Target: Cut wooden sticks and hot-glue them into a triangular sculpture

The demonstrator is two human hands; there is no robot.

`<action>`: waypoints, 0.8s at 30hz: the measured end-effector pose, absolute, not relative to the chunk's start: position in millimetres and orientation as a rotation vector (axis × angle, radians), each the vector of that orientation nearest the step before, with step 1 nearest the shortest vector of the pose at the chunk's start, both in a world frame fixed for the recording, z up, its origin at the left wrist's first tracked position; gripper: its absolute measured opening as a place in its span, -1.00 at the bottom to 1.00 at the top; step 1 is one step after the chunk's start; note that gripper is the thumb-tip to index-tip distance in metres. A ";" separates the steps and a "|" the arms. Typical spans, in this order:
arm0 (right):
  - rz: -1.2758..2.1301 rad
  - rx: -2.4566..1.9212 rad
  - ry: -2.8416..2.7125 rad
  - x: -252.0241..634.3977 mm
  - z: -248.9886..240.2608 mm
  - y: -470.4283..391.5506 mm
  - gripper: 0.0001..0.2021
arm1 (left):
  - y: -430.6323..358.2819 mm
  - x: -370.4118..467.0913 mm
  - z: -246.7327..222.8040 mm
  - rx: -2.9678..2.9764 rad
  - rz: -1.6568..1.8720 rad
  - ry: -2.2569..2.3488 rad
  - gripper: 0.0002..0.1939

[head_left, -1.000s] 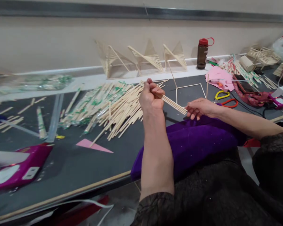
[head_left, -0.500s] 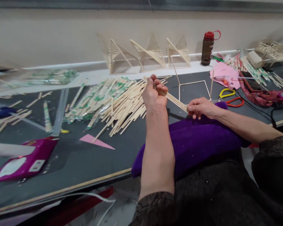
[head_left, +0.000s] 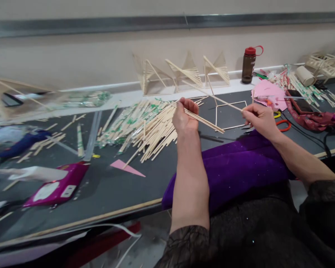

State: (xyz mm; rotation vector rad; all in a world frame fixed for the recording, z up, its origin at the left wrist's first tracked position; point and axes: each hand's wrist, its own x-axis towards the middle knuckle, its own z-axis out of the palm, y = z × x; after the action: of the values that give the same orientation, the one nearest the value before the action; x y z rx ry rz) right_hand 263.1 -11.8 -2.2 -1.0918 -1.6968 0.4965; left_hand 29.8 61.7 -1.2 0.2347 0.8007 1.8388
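a purple cloth (head_left: 234,163) lies nearest, by the table edge. above it, the left hand (head_left: 185,117), palm up, has its fingers curled round a small bundle of wooden chopsticks (head_left: 208,122), their ends jutting toward the right. the right hand (head_left: 259,119) pinches one single chopstick (head_left: 226,101) by its end, the rest slanting up and leftward. left of the left hand lie a pink paper triangle (head_left: 127,168), a heap of loose chopsticks (head_left: 156,136) and, beside that, wrapped chopsticks (head_left: 134,119). farther back, twisted stick models (head_left: 184,70) and a red-capped bottle (head_left: 248,65) stand near the wall.
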 end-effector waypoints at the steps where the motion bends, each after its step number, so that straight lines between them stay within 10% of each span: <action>1: 0.467 -1.083 -1.686 265.9 4.1 -11.1 -0.80 | 60.9 31.1 -0.2 0.271 1.837 0.819 -0.66; 13: -0.307 -1.241 -2.526 282.5 94.2 -24.3 -0.79 | 12.8 60.9 22.8 1.421 1.957 1.024 -0.71; 24: 0.618 -0.721 -2.000 221.7 103.5 33.2 -0.80 | -2.5 53.7 28.9 1.434 1.406 0.814 -0.60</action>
State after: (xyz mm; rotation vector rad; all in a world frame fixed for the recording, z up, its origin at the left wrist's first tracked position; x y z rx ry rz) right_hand 221.7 33.2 103.5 -0.7209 -1.9995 0.6179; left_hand 53.7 -2.5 28.9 1.4342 0.8139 1.4062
